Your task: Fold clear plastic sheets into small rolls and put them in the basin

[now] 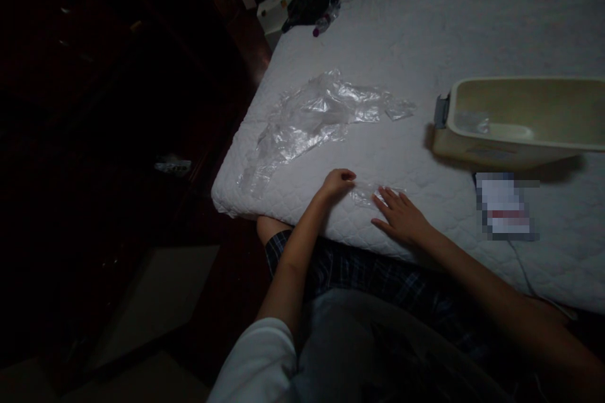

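Note:
A small clear plastic bag [363, 192] lies on the white quilted bed near its front edge. My left hand [339, 182] pinches the bag's left end between thumb and fingers. On the bag's right part rests my right hand [401, 215], palm down with fingers spread. Beyond my hands, several crumpled clear plastic bags [316, 116] are spread in a shiny, overlapping heap towards the bed's left edge.
At the right stands a cream plastic bin [505, 151] with a grey latch and some clear plastic inside. A blurred-out phone-like device [505, 208] with a cable lies before it. A bottle [326, 22] and dark cloth [307, 6] sit at the far corner.

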